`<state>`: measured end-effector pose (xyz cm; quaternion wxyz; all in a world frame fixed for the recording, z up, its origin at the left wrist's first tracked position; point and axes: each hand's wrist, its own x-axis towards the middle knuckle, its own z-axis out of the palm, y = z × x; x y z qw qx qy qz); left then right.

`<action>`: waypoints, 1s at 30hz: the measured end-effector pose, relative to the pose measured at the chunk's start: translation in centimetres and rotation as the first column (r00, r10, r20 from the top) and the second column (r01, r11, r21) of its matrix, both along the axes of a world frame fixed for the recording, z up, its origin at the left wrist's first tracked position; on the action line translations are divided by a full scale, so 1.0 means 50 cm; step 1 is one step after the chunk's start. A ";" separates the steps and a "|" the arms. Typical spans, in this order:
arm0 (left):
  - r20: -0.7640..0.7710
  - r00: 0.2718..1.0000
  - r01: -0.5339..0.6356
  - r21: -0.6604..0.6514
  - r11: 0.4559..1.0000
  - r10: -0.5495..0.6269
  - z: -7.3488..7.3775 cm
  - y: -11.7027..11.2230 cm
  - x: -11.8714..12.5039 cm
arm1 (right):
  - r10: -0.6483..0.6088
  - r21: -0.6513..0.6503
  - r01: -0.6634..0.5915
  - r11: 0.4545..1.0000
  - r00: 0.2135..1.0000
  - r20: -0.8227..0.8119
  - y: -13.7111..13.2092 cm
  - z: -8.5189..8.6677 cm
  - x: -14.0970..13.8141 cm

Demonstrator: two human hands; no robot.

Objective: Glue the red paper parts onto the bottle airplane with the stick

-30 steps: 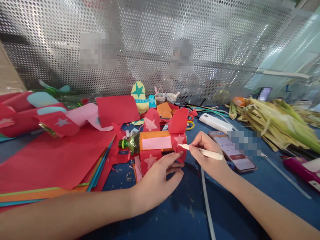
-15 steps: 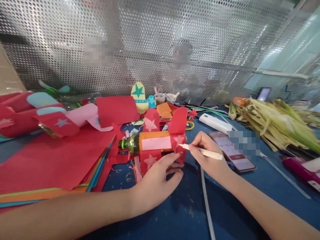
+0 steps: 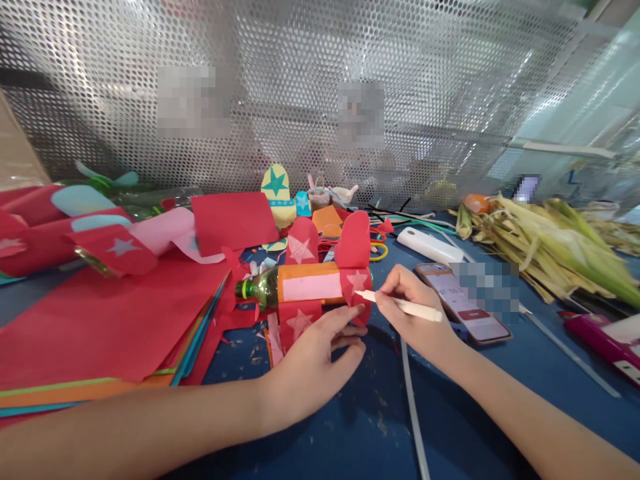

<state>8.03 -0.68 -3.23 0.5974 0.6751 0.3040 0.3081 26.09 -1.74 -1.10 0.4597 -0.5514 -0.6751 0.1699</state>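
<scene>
A paper plane built on a green bottle lies on the blue table, wrapped in orange, pink and red paper with pale stars. My left hand rests at its near side, fingers stretched toward the red tail piece and touching it. My right hand pinches a thin white stick like a pen, its tip against the star on the tail.
Stacked red and coloured paper sheets lie at the left. A phone and a white case sit right of the plane, with corn husks beyond. A perforated metal screen closes the back. A pale strip lies near my right arm.
Almost nothing: both hands hold the same pose, and the view has shifted very slightly.
</scene>
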 end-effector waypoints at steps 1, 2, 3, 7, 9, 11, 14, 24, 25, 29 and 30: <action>0.000 1.000 -0.002 0.004 1.000 0.002 -0.001 0.000 0.000 | -0.001 0.009 0.001 1.000 1.000 -0.003 0.000 -0.001 0.000; -0.001 1.000 -0.005 0.009 1.000 0.005 -0.001 0.000 0.000 | -0.009 0.024 0.009 1.000 1.000 -0.011 0.001 -0.001 0.001; -0.002 1.000 -0.005 0.013 1.000 0.005 -0.002 0.000 0.000 | -0.018 0.050 0.019 0.999 0.999 -0.029 0.001 -0.002 0.002; -0.009 1.000 -0.012 0.013 1.000 0.012 -0.006 0.001 0.001 | -0.038 0.211 0.070 0.975 0.988 -0.151 -0.003 0.001 0.003; -0.014 1.000 -0.020 0.002 1.000 0.020 -0.006 0.001 0.002 | -0.028 0.252 0.067 0.965 0.987 -0.157 -0.005 0.004 0.001; -0.017 1.000 -0.013 0.003 1.000 0.013 -0.005 0.001 0.002 | -0.016 0.228 0.040 0.973 0.994 -0.105 -0.006 0.007 -0.001; -0.011 1.000 -0.008 -0.001 1.000 0.008 -0.003 0.000 0.001 | -0.025 0.116 0.030 0.993 0.999 -0.041 -0.004 0.004 -0.002; 0.005 1.000 -0.016 -0.044 0.999 0.016 -0.004 0.001 0.000 | -0.089 0.028 0.089 0.996 0.996 -0.028 -0.002 0.003 -0.002; 0.009 1.000 -0.017 -0.041 0.999 0.018 -0.003 0.001 0.000 | -0.099 0.019 0.099 0.995 0.995 -0.027 -0.002 0.003 -0.002; 0.013 1.000 -0.016 -0.031 0.999 0.017 0.000 -0.002 -0.001 | -0.112 -0.001 0.112 0.994 0.993 -0.025 -0.001 0.003 -0.002; 0.016 1.000 -0.016 -0.028 0.999 0.016 0.001 -0.002 -0.001 | -0.110 -0.005 0.110 0.994 0.994 -0.024 0.000 0.002 -0.001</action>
